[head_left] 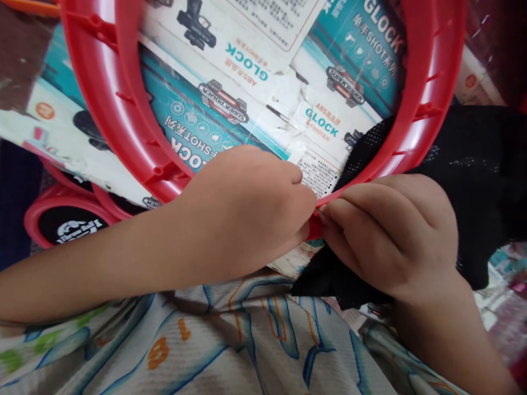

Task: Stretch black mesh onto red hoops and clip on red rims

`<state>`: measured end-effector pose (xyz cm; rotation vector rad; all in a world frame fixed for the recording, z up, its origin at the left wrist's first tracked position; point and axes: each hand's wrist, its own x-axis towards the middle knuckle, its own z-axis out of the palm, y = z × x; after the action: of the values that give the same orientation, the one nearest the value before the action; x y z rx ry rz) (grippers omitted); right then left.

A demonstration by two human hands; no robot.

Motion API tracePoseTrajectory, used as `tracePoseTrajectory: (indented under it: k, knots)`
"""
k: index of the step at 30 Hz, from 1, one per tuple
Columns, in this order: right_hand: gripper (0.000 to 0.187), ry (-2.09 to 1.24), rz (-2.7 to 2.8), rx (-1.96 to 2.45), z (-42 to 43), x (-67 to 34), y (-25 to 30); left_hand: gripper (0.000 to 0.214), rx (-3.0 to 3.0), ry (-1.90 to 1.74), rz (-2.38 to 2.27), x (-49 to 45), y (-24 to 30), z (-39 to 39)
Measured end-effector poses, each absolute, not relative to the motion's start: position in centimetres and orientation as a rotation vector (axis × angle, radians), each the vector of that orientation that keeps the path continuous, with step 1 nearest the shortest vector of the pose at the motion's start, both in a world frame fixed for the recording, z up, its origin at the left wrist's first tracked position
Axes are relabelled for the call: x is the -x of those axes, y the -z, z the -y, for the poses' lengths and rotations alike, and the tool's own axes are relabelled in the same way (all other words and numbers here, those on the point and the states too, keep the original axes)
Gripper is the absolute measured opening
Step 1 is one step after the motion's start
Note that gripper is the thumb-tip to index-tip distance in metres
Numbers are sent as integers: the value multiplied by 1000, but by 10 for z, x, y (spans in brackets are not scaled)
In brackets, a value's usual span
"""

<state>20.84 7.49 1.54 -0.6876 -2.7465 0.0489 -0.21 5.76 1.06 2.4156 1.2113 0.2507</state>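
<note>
A large red plastic ring with small ribs on its inner wall fills the upper view. My left hand grips its near edge with curled fingers. My right hand pinches the same edge just to the right, fingertips meeting the left hand's. Black mesh fabric hangs over the ring's right side and runs under my right hand. Both hands hold the ring close above my lap.
Printed cardboard sheets marked GLOCK lie beneath the ring. A smaller red ring with a black printed panel sits at the left. My patterned shirt covers the bottom of the view.
</note>
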Motion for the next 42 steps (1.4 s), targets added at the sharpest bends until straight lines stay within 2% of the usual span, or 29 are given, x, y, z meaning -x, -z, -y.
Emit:
tracePoseTrajectory:
  k: [11, 16, 22, 27, 31, 34, 39, 42]
  knots:
    - [23, -236, 2675, 819, -69, -204, -20, 34, -2394, -293, -1221, 4, -12, -54]
    - [8, -242, 2675, 786, -67, -211, -17, 29, -2395, -314, -1238, 4, -9, -54]
    - [2, -374, 2706, 767, -66, -213, -19, 33, -2387, -301, -1300, 0, -8, -54]
    - [14, -541, 2699, 976, -59, -208, -27, 32, -2382, -275, -1311, 0, -9, -53]
    - [22, -539, 2722, 1096, -52, -201, -37, 29, -2343, -293, -1340, -2, -9, -50]
    - [22, -637, 2687, 1198, -46, -198, -43, 26, -2288, -285, -1377, -4, -10, -48]
    - [22, -1017, 2446, 1396, -44, -195, -43, 27, -2270, -302, -1384, -4, -9, -45]
    - [23, -1049, 2424, 1395, -47, -195, -40, 27, -2268, -299, -1360, -5, -9, -47]
